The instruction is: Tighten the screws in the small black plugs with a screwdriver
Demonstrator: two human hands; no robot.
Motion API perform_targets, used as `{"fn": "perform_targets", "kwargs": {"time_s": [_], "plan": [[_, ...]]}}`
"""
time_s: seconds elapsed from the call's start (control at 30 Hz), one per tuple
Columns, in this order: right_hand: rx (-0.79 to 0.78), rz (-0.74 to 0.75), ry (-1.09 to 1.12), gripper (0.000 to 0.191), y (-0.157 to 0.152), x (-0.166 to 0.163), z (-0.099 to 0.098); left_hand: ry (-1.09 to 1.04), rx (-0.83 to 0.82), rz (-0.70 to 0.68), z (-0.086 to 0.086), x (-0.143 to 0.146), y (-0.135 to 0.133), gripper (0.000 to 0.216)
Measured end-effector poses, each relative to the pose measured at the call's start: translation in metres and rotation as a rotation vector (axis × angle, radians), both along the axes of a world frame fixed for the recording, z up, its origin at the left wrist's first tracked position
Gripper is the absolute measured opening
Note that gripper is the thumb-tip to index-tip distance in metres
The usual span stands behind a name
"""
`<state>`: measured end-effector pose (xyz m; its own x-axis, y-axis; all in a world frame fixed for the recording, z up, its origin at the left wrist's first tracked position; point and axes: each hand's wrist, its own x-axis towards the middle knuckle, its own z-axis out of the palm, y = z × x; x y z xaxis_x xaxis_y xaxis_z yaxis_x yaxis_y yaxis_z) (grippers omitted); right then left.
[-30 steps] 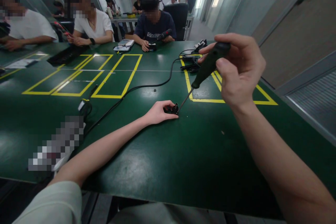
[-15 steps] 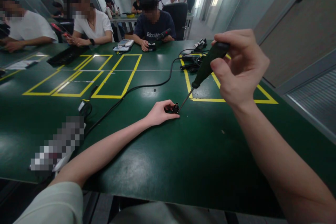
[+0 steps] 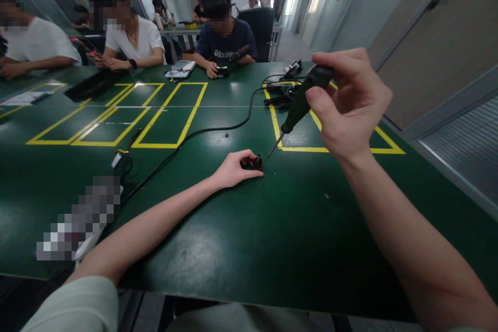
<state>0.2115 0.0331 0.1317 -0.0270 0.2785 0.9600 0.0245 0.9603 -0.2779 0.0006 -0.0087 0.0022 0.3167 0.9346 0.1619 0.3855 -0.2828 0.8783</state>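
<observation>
My left hand (image 3: 232, 168) rests on the green table (image 3: 272, 228), its fingers closed round a small black part (image 3: 252, 162). My right hand (image 3: 348, 106) is raised above and to the right, gripping the dark green handle of a screwdriver (image 3: 301, 104). The thin shaft slants down to the left and its tip touches the small black part. Most of that part is hidden under my left fingers.
A black cable (image 3: 202, 132) runs across the table to a pile of black parts (image 3: 282, 94) inside a yellow-taped box. A pixelated object (image 3: 80, 218) lies near the left front edge. Several people (image 3: 225, 36) sit at the far side.
My right hand's fingers have shifted slightly on the screwdriver handle. The view has drifted a little; my left hand stays on the part.
</observation>
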Motion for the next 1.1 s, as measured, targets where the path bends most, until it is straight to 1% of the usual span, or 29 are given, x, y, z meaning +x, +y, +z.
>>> {"fn": "perform_targets", "kwargs": {"time_s": [0.1, 0.13, 0.23, 0.3, 0.4, 0.47, 0.53, 0.6, 0.77, 0.9, 1.0, 1.1], "plan": [[-0.025, 0.11, -0.023, 0.035, 0.0005, 0.0005, -0.0009, 0.008, -0.002, -0.009, 0.0012, -0.0007, -0.0006, 0.031], [-0.034, 0.12, -0.032, 0.034, 0.0002, 0.0007, -0.0008, 0.009, -0.003, -0.012, 0.0015, -0.0009, -0.0008, 0.031], [-0.032, 0.047, -0.032, 0.028, -0.0022, 0.001, 0.0008, 0.014, 0.003, -0.008, 0.0014, -0.0012, -0.0008, 0.032], [-0.013, -0.011, -0.008, 0.029, -0.0037, 0.0007, 0.0017, 0.02, 0.007, -0.005, 0.0009, -0.0011, -0.0007, 0.032], [-0.051, -0.056, -0.003, 0.032, -0.0039, -0.0005, 0.0007, 0.017, 0.002, -0.005, 0.0005, -0.001, -0.0006, 0.033], [-0.069, -0.022, -0.012, 0.033, -0.0024, -0.0015, -0.001, 0.012, -0.001, -0.006, 0.0007, -0.001, -0.0006, 0.034], [-0.056, 0.047, -0.014, 0.032, -0.0005, -0.0022, -0.0023, 0.013, -0.002, -0.008, 0.0011, -0.0011, -0.0007, 0.034], [-0.035, 0.072, -0.017, 0.029, 0.0005, -0.0022, -0.0023, 0.018, -0.003, -0.01, 0.0015, -0.0011, -0.0009, 0.033], [-0.022, -0.004, -0.005, 0.03, -0.0021, -0.0011, 0.0001, 0.017, -0.004, 0.001, 0.0011, -0.0004, -0.0012, 0.033], [-0.08, 0.057, -0.015, 0.029, -0.0031, -0.0014, -0.0004, 0.0, -0.009, -0.006, 0.0004, 0.0, -0.0008, 0.032], [-0.049, 0.074, -0.015, 0.029, -0.001, -0.0019, 0.0001, -0.009, -0.002, -0.007, 0.0003, -0.0002, -0.0002, 0.032], [-0.008, -0.009, 0.007, 0.035, 0.0008, -0.0018, 0.0012, 0.002, 0.004, -0.006, 0.0006, -0.0005, -0.0001, 0.032]]}}
